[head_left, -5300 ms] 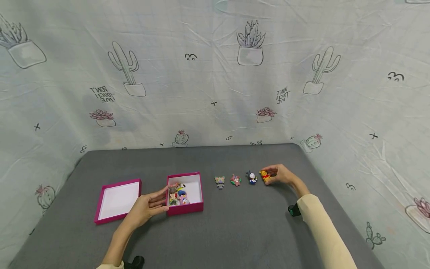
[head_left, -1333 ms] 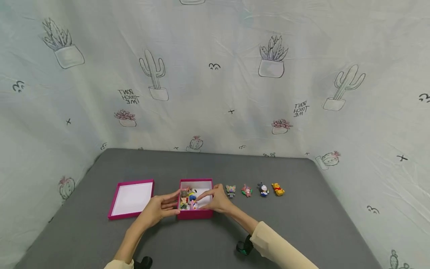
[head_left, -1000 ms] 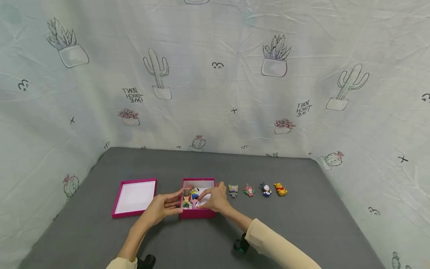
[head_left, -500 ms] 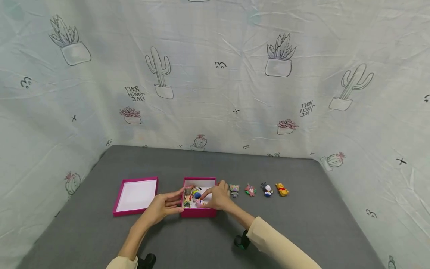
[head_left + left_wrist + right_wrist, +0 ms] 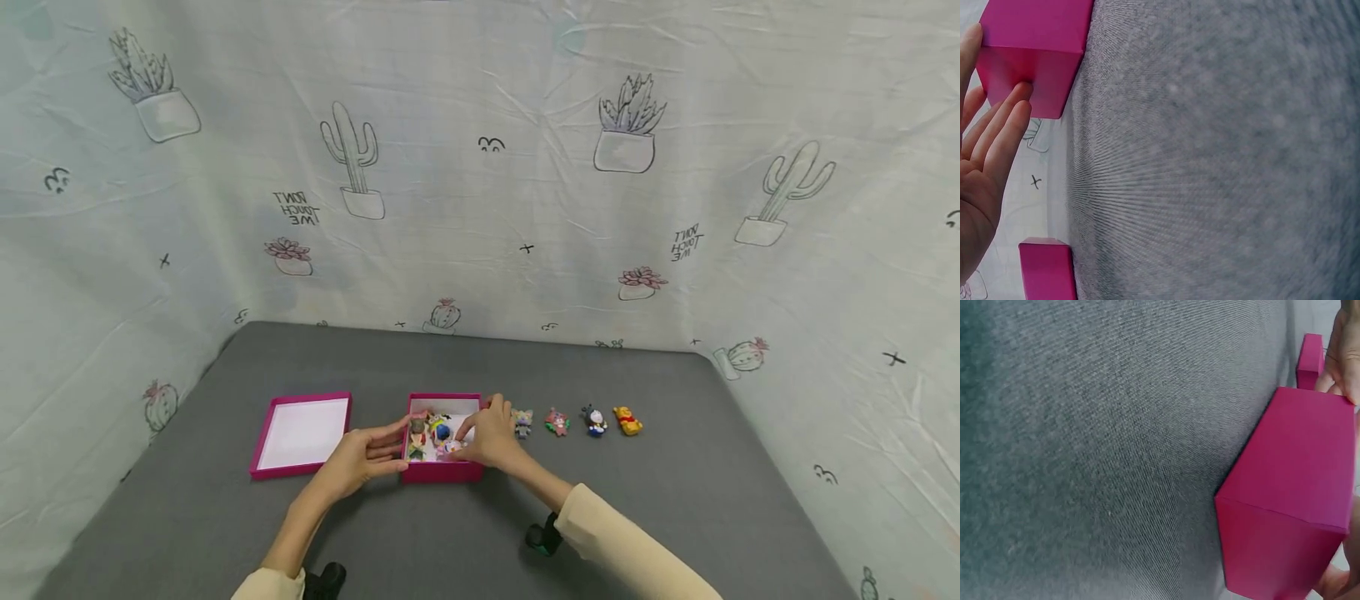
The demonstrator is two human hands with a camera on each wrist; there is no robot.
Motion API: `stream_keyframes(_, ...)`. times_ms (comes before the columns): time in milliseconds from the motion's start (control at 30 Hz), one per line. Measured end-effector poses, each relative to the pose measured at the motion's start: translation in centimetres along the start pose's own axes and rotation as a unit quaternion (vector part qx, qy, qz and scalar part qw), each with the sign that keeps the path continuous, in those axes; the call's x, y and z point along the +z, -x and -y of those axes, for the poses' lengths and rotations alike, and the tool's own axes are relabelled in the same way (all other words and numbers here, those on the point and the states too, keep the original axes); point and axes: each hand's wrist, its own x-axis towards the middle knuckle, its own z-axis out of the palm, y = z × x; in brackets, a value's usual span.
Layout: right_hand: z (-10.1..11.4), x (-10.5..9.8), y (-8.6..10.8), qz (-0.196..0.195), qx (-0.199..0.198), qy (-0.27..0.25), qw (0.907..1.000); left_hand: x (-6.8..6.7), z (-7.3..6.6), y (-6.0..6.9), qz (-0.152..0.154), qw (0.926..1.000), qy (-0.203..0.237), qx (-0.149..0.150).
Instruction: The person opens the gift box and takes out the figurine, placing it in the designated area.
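Observation:
An open magenta box [image 5: 442,472] with a white inside stands on the grey table, several small figurines [image 5: 417,437] gathered in its left half. Along its left wall my left hand [image 5: 352,462] steadies it; in the left wrist view the straight fingers [image 5: 1010,119] touch the side. My right hand [image 5: 491,437] reaches over the right rim into the box. Its thumb and index finger pinch a pink-and-white figurine [image 5: 449,448], partly covered by the fingertips. In the right wrist view the box walls [image 5: 1291,456] hide the contents.
Left of the box lies a magenta-rimmed lid [image 5: 303,433], white inside up. To the right runs a row: a grey cat-like figurine [image 5: 522,425], a pink-and-green one [image 5: 557,422], a dark-and-white one [image 5: 595,420] and a yellow bear [image 5: 627,420]. Printed cloth [image 5: 480,167] hangs behind.
Earlier, my right hand held the yellow bear at the row's right end; it has since moved left into the box. The pink-and-white figurine has shifted slightly right. My left hand has stayed at the box.

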Motion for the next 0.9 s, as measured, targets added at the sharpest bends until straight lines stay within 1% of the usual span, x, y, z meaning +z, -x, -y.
stream_keyframes(100,-0.2,-0.5,0.1,-0.023,-0.020,-0.028,0.9992,0.0,0.0,-0.1,0.001,1.0000,0.001,0.001)
stream_keyframes(200,-0.4,-1.0,0.2,-0.041,-0.034,-0.067,0.9963,0.0,0.0,-0.1,0.003,1.0000,-0.001,-0.001)
stream_keyframes(267,-0.5,-1.4,0.2,-0.051,-0.046,-0.083,0.9942,0.0,0.0,-0.1,0.004,1.0000,0.002,-0.005)
stream_keyframes(400,-0.7,-2.0,0.3,-0.059,-0.058,-0.131,0.9879,0.1,0.0,0.0,0.000,0.9999,-0.008,-0.007)
stream_keyframes(467,-0.8,-2.4,0.2,-0.062,-0.054,-0.167,0.9825,0.0,0.0,0.0,-0.001,0.9998,-0.015,-0.008)
stream_keyframes(500,-0.9,-2.6,0.1,-0.057,-0.049,-0.200,0.9770,0.0,0.0,0.0,-0.001,0.9998,-0.020,-0.008)
stream_keyframes(533,-1.0,-2.8,0.1,-0.045,-0.045,-0.240,0.9687,0.0,0.0,0.0,-0.002,0.9997,-0.023,-0.008)
stream_keyframes(567,-1.1,-3.1,0.0,-0.033,-0.043,-0.282,0.9580,0.0,-0.1,0.0,-0.002,0.9996,-0.026,-0.008)
stream_keyframes(600,-1.3,-3.3,0.0,-0.017,-0.038,-0.324,0.9451,-0.1,-0.1,0.0,-0.001,0.9997,-0.025,-0.008)
stream_keyframes(667,-1.5,-3.8,-0.1,0.026,-0.024,-0.399,0.9163,-0.1,-0.1,0.0,0.000,0.9997,-0.021,-0.007)
stream_keyframes(700,-1.7,-4.0,-0.1,0.051,-0.019,-0.427,0.9024,-0.1,-0.1,0.0,0.000,0.9998,-0.020,-0.007)
stream_keyframes(733,-1.8,-4.2,0.0,0.074,-0.014,-0.445,0.8926,-0.1,0.0,0.0,0.000,0.9998,-0.019,-0.007)
stream_keyframes(767,-2.0,-4.4,0.0,0.092,-0.008,-0.448,0.8890,-0.1,0.0,0.0,0.000,0.9998,-0.018,-0.007)
stream_keyframes(833,-2.3,-4.7,0.2,0.133,-0.003,-0.446,0.8848,-0.1,0.0,0.0,0.000,0.9998,-0.017,-0.006)
stream_keyframes(900,-2.7,-5.1,0.4,0.173,-0.002,-0.450,0.8763,0.0,0.1,0.0,0.000,0.9998,-0.019,-0.007)
